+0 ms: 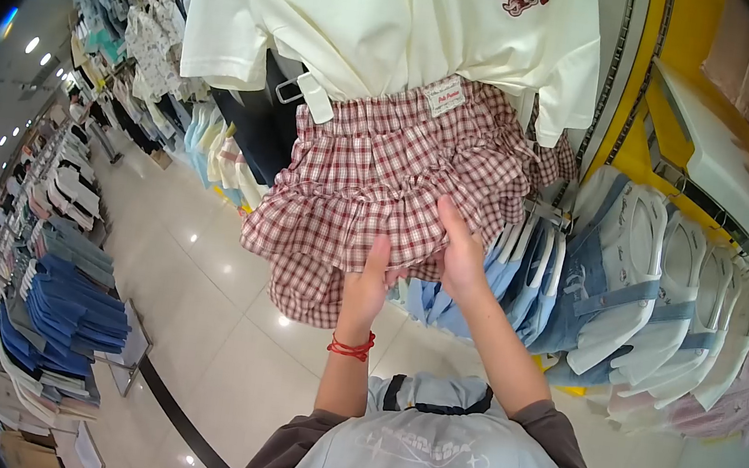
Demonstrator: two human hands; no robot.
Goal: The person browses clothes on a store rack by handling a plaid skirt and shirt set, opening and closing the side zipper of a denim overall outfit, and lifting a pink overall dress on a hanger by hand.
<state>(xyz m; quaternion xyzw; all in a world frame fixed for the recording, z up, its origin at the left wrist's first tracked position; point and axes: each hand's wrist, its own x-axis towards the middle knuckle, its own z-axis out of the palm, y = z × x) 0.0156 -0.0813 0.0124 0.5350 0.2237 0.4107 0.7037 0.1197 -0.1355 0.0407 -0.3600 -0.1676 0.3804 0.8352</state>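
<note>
A red and white checked ruffled skirt (369, 205) hangs in front of me, with a small label (445, 98) at its elastic waist. Above it is a cream short-sleeved shirt (354, 16) bearing a dark red embroidered animal. My left hand (368, 285) pinches the skirt's lower hem, thumb on the front and fingers mostly hidden behind the cloth. Farther right and slightly higher, my right hand (461, 254) grips the same hem, its thumb laid over the ruffle. A white hanger clip (316, 98) shows at the waistband's left side.
White and denim garments (639, 285) hang on a rail at the right, below a white shelf (722, 146). Blue clothes (520, 271) hang behind the skirt. Racks of blue shirts (65, 318) line the left side of a tiled floor (212, 336).
</note>
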